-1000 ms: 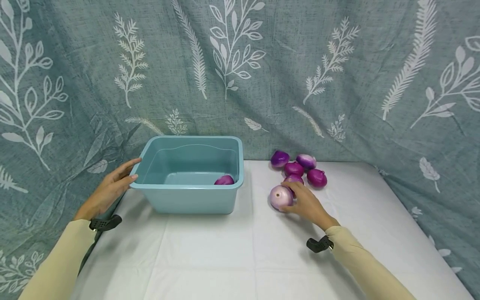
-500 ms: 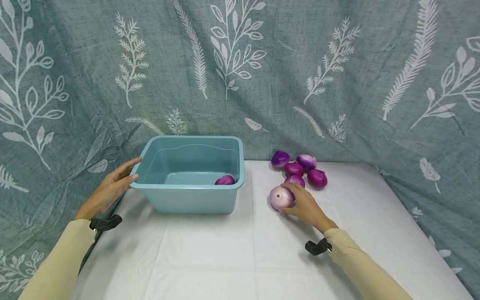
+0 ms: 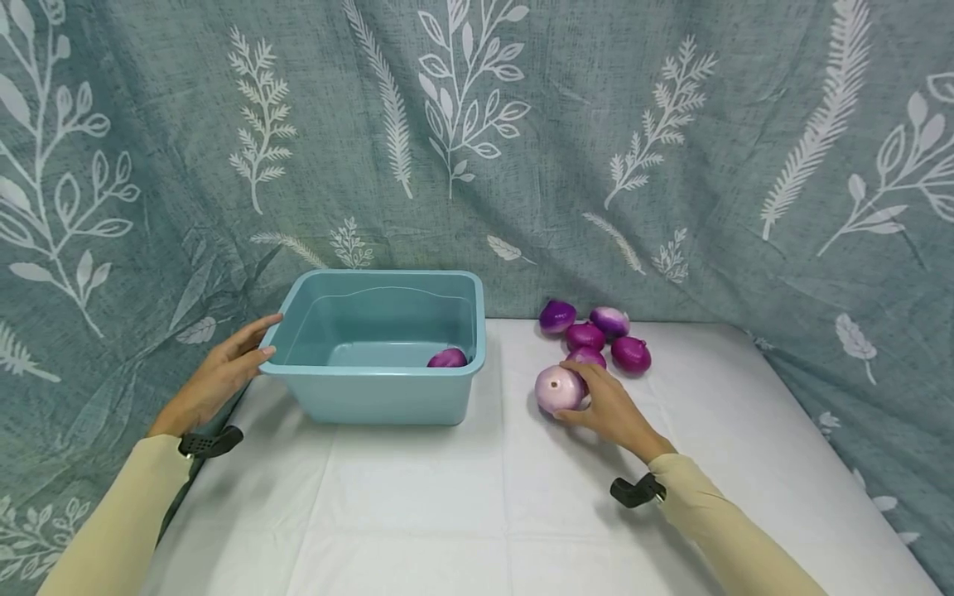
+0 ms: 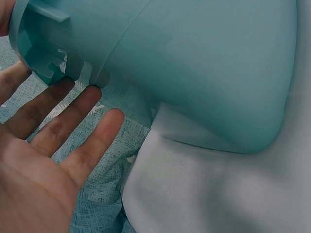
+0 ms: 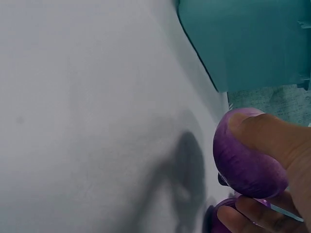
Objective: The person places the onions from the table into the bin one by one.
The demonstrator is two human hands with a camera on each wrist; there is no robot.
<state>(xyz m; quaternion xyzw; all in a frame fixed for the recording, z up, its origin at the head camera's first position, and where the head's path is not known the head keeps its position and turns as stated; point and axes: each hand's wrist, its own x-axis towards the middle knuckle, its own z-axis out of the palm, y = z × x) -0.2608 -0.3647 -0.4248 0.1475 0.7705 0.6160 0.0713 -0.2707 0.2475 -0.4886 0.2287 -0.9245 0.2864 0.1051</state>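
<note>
Pale pink-and-white round onion (image 3: 558,389), smooth glossy skin — on the white cloth-covered table (image 3: 462,497), just right of the tub and at the near edge of the onion cluster. Right hand (image 3: 607,407) cups it from the right side, thumb and fingers curled round it; the right wrist view shows a thumb laid over a purple flank (image 5: 245,160) with fingers tucked beneath.

Handling, as a judgement: looks light, firm, hard-shelled and rather slick, probably a plastic replica given the even sheen. Round shape will roll if let go on the flat cloth. Best taken round the widest part, thumb opposite fingers, as the hand has it now. Not fragile by the look.

Look: paler than its neighbours, whitish crown with a small dark stem dot, fading to lilac lower down.

Outward: five darker purple onions (image 3: 596,335) bunched behind it, one touching or nearly touching the fingers. Light teal rectangular plastic tub (image 3: 376,389) to the left, holding one purple onion (image 3: 447,358) in its near right corner. Left hand (image 3: 216,377) lies flat against the tub's left rim, fingers straight and spread, gripping nothing. Teal backdrop cloth with white leaf print (image 3: 477,141) behind
</note>
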